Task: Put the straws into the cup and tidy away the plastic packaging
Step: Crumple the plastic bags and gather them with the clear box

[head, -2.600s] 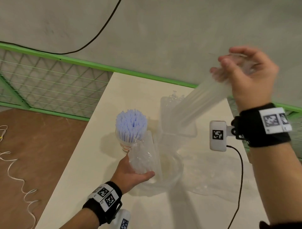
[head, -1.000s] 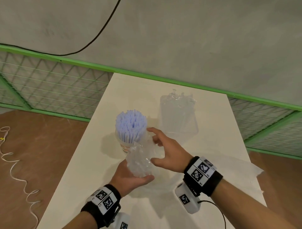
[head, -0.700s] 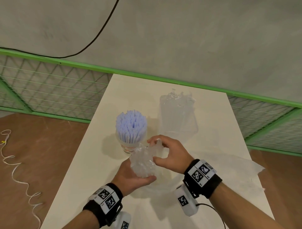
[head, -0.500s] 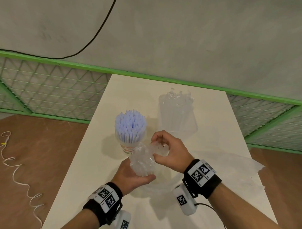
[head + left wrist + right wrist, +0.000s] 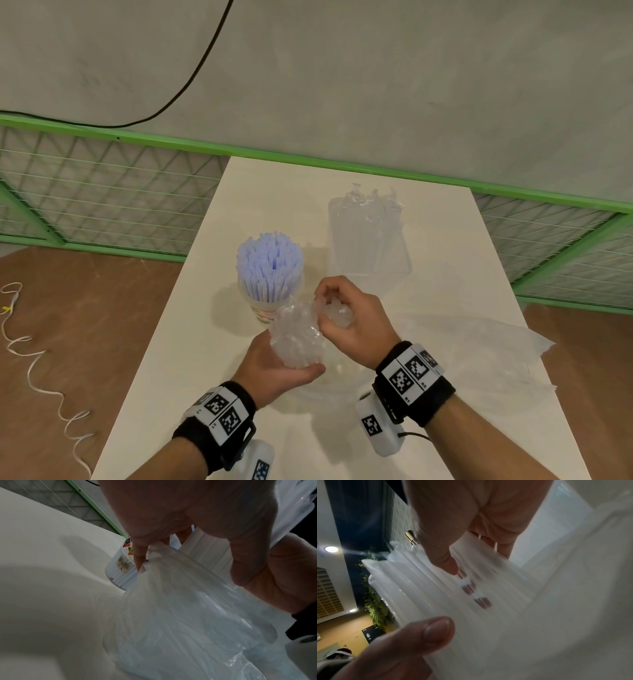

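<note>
Above the table's (image 5: 191, 342) near half, crumpled plastic packaging (image 5: 297, 337) sits clamped in left hand (image 5: 274, 368); right hand (image 5: 352, 322) pinches its top. Straws (image 5: 269, 263) stand in cup (image 5: 263, 310) just behind. Another clear wrapper (image 5: 370, 236) lies farther back.

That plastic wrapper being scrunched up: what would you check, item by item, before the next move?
1. Straws standing in the cup: ok.
2. Left hand holds the crumpled wrapper: ok.
3. Right hand grips the wrapper's other end: ok.
4. Wrapper squeezed fully small: not ok, loose film trails onto the table.
5. Second wrapper lying further back tidied: not ok.
6. Place to put the packaging: cannot tell.
</note>
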`<state>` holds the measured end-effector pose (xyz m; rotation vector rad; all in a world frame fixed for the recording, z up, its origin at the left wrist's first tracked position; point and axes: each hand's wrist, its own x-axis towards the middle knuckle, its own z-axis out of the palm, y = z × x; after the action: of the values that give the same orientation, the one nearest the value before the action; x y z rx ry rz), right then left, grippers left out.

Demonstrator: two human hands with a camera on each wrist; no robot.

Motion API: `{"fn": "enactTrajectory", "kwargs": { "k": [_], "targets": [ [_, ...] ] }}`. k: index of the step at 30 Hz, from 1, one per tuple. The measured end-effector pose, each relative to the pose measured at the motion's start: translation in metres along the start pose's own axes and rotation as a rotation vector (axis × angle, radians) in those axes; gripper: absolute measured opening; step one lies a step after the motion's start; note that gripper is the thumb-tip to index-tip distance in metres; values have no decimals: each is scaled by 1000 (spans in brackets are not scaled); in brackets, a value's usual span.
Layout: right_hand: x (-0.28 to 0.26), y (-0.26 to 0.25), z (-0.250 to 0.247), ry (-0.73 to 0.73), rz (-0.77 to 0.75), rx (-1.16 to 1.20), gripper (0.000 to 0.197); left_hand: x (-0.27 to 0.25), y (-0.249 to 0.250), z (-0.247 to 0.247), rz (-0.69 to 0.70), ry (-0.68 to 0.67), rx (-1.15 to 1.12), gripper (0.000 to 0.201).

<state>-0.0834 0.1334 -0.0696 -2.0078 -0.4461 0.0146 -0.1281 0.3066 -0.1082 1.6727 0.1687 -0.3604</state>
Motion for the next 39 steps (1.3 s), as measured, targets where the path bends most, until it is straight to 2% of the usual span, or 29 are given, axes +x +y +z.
{"fn": "enactTrajectory", "kwargs": {
  "k": [3,8,14,19,22,24,29,33,36,39],
  "targets": [
    [0,5,1,34,-59,-61,31,0,2,1,11,-5,-3,38],
    [1,15,-1,129,-135,-207,14,1,3,0,19,-3,-18,42],
    [-3,14,-11,207,-143,-196,16,3,1,-2,40,0,-15,50],
    [-7,14,-11,149,-16,-115,36,5,0,-1,63,3,-20,51],
    [-6,14,-15,225,14,-115,23,6,0,-1,70,-2,-20,51],
    [-8,18,-15,224,32,-120,17,7,-2,-1,68,-4,-14,51],
    [-7,19,-15,194,94,7,24,8,-4,-2,71,-4,-14,49],
    [14,-12,-49,322,-1,143,22,9,-5,-3,68,-18,-37,48],
    [36,-57,-97,474,-146,263,21,10,-6,-3,68,-21,-42,48],
    [57,-94,-145,606,-292,282,23,11,-8,-3,62,-15,-39,47]
  ]
}}
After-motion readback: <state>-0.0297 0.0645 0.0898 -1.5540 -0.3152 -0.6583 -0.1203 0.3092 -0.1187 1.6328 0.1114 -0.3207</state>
